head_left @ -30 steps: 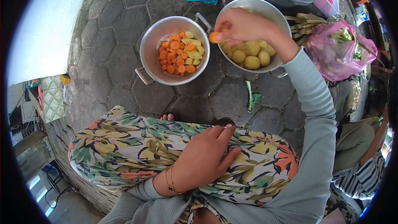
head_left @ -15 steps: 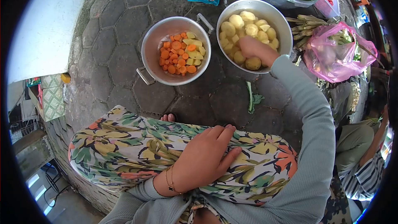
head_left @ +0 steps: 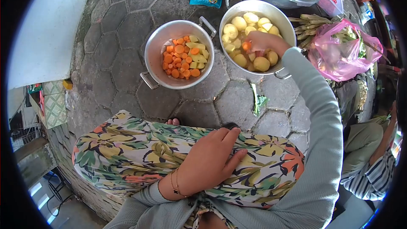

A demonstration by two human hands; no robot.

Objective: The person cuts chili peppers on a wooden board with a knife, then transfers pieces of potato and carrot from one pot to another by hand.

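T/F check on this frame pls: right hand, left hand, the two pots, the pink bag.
1. The right hand is over the pot of potatoes, pinching a carrot piece. True.
2. The left hand holds a knife. False: it rests flat and open on the floral-print lap.
3. The left pot holds only carrots. False: carrot slices plus pale yellow chunks.
4. The pink bag lies right of the potato pot. True.

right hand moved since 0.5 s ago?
Yes. The right hand has shifted slightly toward the far rim of the potato pot, and now holds a carrot piece over the potatoes.
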